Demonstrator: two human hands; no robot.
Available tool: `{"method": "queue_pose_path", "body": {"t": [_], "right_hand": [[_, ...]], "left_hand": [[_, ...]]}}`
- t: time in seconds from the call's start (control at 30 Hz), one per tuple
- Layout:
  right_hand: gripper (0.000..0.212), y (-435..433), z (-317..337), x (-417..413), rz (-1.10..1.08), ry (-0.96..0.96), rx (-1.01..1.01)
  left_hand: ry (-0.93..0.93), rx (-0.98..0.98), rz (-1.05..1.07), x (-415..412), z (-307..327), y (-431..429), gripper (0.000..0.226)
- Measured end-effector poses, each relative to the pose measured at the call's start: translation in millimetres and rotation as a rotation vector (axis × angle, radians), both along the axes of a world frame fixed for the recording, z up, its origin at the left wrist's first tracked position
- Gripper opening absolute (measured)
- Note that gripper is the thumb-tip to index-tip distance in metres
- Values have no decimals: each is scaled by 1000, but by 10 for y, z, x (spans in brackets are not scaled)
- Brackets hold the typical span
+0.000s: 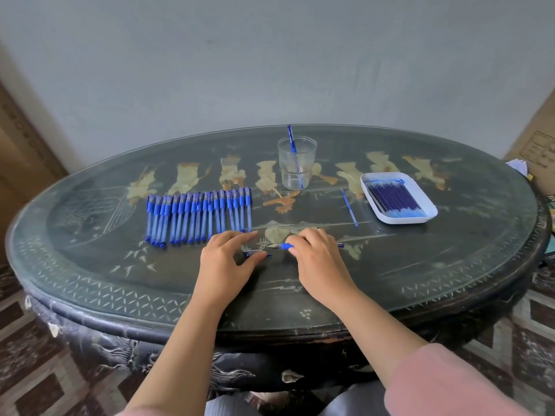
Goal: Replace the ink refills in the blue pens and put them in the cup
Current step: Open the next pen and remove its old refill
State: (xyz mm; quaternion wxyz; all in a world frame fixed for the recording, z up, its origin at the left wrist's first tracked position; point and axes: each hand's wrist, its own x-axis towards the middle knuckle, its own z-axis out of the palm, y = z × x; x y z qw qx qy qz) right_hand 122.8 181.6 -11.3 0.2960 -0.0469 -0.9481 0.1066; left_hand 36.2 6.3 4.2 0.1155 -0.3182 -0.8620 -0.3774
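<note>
A row of several blue capped pens (198, 216) lies on the dark oval table (420, 265), left of centre. My right hand (318, 256) grips an uncapped blue pen (280, 245) that lies with its tip pointing left. Just left of it, my left hand (228, 259) pinches a blue pen cap (255, 253) between thumb and fingers, low over the table. A clear cup (296, 166) stands at the back with one blue pen (292, 142) leaning in it. A white tray (398, 197) of blue refills sits at the right. One loose refill (349, 207) lies between cup and tray.
Cardboard boxes stand on the floor at the far left (18, 139) and far right (537, 145). A grey wall (270, 55) runs directly behind the table. Patterned floor tiles (36, 370) surround the table's carved base.
</note>
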Motion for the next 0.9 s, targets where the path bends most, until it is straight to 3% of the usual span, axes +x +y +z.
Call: {"method": "queue_pose_path", "body": {"t": [0.4, 0.5, 0.6, 0.73, 0.87, 0.9], "right_hand": [[13, -34, 32, 19, 145, 53, 35], [15, -27, 30, 12, 162, 73, 27], [18, -32, 37, 25, 176, 74, 43], [26, -32, 37, 24, 160, 79, 59], [20, -32, 35, 22, 163, 82, 81], [20, -35, 35, 20, 162, 80, 89]], "left_hand": [[86, 87, -72, 100, -61, 77, 8], [79, 66, -93, 91, -71, 62, 34], [23, 82, -70, 130, -34, 68, 45], [-60, 84, -90, 161, -17, 57, 47], [-18, 104, -123, 154, -5, 60, 20], [-1, 99, -104, 144, -2, 59, 32]]}}
